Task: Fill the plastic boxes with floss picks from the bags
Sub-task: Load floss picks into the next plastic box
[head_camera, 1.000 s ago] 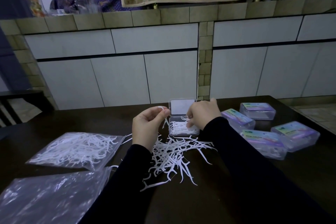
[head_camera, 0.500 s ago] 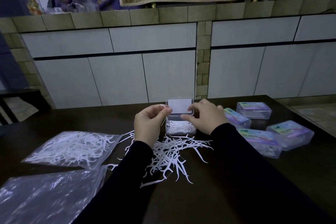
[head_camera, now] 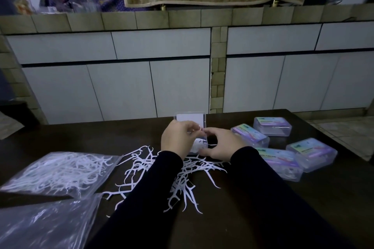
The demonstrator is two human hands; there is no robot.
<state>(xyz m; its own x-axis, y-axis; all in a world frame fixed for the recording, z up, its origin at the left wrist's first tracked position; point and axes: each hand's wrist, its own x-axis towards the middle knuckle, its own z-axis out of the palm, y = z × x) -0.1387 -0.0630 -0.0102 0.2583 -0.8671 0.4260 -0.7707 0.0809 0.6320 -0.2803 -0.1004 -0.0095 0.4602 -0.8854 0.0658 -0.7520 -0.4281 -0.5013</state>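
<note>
**Hands at an open plastic box amid loose floss picks**

Head view. A dark surface (head_camera: 303,218) fills the lower half of the frame. At its centre stands an open plastic box (head_camera: 197,143) with its clear lid (head_camera: 190,120) raised upright behind it; white picks show inside. The left hand (head_camera: 178,140) is over the box's left side, its fingers curled and pinching a floss pick (head_camera: 199,128) above the opening. The right hand (head_camera: 222,142) is on the box's right side, fingers curved around its edge; whether it truly grips the box cannot be told. Below the hands, a loose pile of floss picks (head_camera: 178,176) is scattered across the surface. At the left lies a clear bag of floss picks (head_camera: 58,174), and a second clear bag (head_camera: 40,226) is in the lower left corner. At the right, four closed plastic boxes (head_camera: 312,152) with coloured labels are grouped together.
</note>
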